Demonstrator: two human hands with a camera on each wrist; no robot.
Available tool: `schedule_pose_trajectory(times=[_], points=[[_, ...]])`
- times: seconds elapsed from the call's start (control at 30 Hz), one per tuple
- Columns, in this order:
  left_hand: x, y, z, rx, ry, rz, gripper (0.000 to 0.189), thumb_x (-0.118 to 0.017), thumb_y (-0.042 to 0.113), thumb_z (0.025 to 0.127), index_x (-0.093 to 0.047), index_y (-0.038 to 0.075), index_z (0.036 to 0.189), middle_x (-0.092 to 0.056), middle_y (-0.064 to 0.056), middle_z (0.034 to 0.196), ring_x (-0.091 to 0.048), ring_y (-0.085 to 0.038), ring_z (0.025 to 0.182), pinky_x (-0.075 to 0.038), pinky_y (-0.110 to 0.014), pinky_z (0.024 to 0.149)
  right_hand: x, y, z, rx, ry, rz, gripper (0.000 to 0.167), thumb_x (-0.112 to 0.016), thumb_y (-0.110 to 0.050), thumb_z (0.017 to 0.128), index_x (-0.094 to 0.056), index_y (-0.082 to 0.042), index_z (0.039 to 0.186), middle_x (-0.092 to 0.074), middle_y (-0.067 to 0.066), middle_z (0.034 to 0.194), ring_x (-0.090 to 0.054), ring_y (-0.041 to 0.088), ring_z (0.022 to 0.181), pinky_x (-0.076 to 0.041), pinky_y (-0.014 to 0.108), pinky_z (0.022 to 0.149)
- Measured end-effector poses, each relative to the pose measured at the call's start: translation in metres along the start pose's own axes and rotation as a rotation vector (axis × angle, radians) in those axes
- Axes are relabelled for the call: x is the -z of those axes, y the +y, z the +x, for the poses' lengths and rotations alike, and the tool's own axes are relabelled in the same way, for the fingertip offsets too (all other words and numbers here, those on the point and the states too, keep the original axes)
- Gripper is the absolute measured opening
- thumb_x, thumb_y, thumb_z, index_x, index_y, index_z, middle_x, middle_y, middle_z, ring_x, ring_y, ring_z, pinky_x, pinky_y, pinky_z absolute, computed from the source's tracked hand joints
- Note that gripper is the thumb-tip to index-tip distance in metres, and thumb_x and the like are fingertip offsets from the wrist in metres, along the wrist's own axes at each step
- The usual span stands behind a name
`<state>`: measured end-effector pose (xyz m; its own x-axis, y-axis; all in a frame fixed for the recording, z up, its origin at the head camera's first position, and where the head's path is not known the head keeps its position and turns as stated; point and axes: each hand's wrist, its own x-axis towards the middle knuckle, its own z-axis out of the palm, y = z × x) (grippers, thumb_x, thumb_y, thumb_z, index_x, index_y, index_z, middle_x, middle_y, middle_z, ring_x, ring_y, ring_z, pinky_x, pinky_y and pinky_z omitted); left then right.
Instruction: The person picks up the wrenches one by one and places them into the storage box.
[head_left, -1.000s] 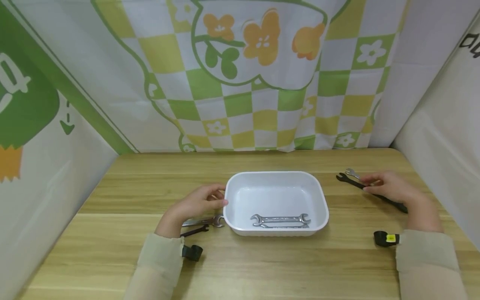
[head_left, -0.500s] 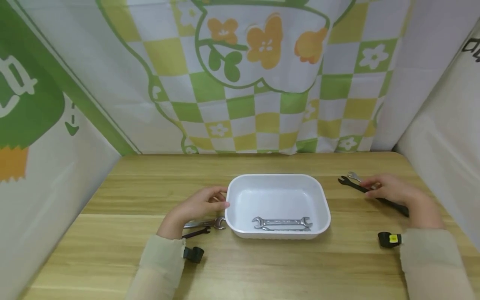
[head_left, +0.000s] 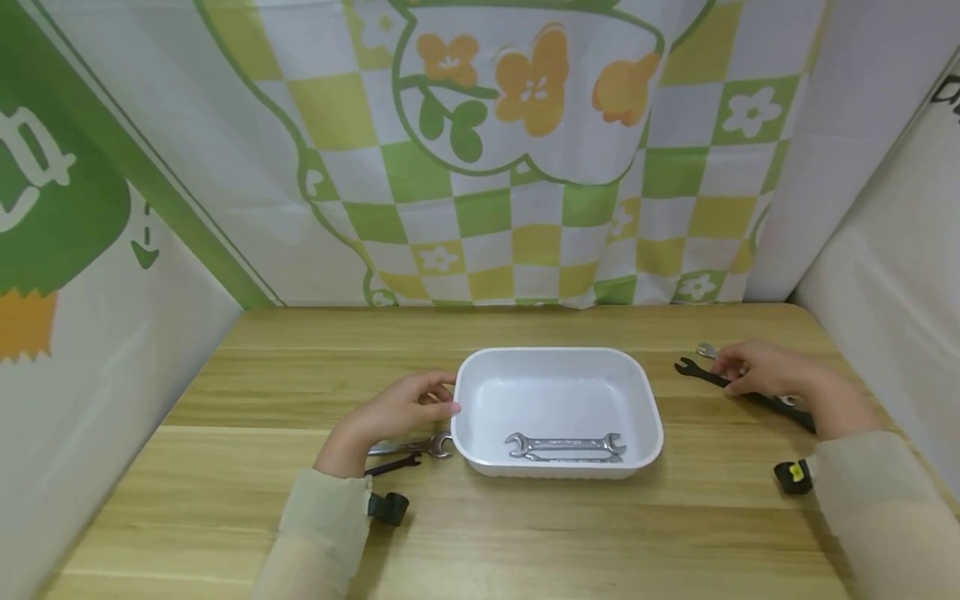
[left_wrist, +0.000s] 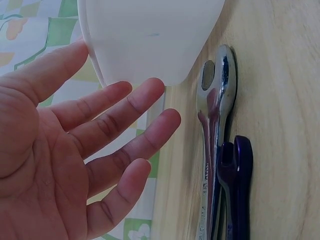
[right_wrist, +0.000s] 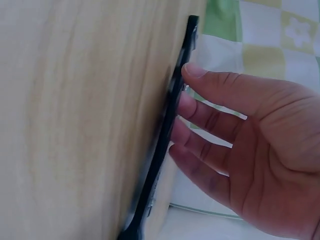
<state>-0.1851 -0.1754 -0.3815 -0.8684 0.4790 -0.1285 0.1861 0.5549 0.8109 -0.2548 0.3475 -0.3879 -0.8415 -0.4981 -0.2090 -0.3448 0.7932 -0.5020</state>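
Two silver wrenches [head_left: 566,444] in white tray [head_left: 547,367], head view only

White tray [head_left: 555,400]: rounded rectangle, upright, silver wrenches [head_left: 564,444] lying inside towards six o'clock; my left hand [head_left: 401,408] touches its nine o'clock rim.
Black wrench [right_wrist: 163,130]: open-ended, lying ten-to-four o'clock, at the tray's three o'clock, against my right hand [head_left: 772,371].
Far silver wrench [head_left: 706,350]: on the black one's twelve o'clock side, partly hidden by that hand.
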Motion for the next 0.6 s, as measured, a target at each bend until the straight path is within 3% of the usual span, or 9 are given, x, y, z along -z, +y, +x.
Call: schedule_pose_trajectory(times=[0.3,0.6], points=[[-0.0003,-0.0011,-0.0003,-0.001,0.004,0.01,0.045,-0.063,0.023,0.098,-0.054,0.001,0.137,-0.066,-0.017,0.111,-0.063,-0.025,0.099,-0.053,-0.035,0.083,-0.004,-0.0041,0.005,0.005,-0.024,0.013,0.02,-0.074,-0.002,0.082,-0.061,0.002,0.097,-0.055,0.002,0.082,-0.047,0.008,0.074,-0.042,0.024,0.066],[-0.0006,-0.0021,0.0013,0.007,0.005,0.018,0.046,-0.063,0.024,0.098,-0.054,0.002,0.138,-0.066,-0.015,0.11,-0.063,-0.023,0.098,-0.053,-0.036,0.083,-0.0044,-0.0071,0.0035,-0.005,-0.01,-0.056,0.017,-0.075,-0.002,0.08,-0.062,0.001,0.091,-0.058,0.004,0.081,-0.05,0.013,0.076,-0.043,0.026,0.066]])
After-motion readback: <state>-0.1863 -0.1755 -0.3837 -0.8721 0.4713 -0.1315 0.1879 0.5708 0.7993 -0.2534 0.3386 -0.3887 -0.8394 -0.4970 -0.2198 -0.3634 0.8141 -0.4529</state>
